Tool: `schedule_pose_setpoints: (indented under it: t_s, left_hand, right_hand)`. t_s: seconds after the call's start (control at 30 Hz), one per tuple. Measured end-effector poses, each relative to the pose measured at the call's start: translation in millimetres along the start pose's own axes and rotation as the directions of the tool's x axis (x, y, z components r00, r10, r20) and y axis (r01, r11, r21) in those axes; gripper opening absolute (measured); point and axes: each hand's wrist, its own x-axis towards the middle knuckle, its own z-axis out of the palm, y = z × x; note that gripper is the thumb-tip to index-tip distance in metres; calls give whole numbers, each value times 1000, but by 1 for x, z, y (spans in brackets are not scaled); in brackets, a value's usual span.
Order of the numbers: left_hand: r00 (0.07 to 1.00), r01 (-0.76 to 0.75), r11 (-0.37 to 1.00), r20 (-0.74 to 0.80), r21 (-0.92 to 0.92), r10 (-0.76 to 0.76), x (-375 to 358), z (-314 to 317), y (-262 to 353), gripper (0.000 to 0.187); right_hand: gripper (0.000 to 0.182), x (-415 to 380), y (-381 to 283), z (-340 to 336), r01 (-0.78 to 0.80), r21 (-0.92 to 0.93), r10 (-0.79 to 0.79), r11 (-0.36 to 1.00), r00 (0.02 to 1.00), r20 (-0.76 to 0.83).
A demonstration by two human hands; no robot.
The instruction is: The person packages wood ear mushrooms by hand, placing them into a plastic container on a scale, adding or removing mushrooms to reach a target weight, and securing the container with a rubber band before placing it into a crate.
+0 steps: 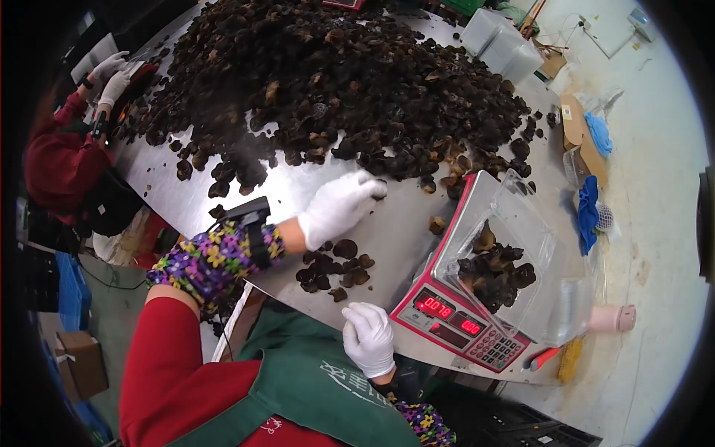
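Note:
My left hand [342,208], in a white glove, is over the metal table [298,182] between the big heap and a small pile. Its fingers are pinched on a small dark dried piece [380,195], slightly blurred. My right hand [369,339], also gloved, is at the table's near edge, left of the scale, fingers curled, with nothing visible in them. A small pile of dark dried pieces [320,270] lies between my hands. On the red scale [439,316], a clear plastic container [547,238] holds more dark pieces [499,276]. Its lit display shows 0.078 and 0.00.
A large heap of dark dried pieces [335,82] covers the table's far part. At the far left are a co-worker's gloved hands [113,82]. Clear plastic boxes [503,48] stand at the back right. A red-handled tool [545,359] lies by the scale.

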Motion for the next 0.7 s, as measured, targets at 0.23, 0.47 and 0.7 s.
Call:
schedule_pose_setpoints:
  t_s: [0.23,0.47,0.7]
  left_hand:
    - [919,372,892,232,-254,-317,30,-3,-12,15]
    - [616,687,40,553,-725,-560,11,-17,-46,19]
    - [640,585,-88,526,-806,-560,4,-27,-37,15]
  right_hand:
    - [31,0,1,0,-22,2,22,1000,1000,-18]
    - [32,1,0,0,-11,-18,11,1000,1000,-12]
    - [31,2,-2,-1,-14,-20,13,1000,1000,-21]
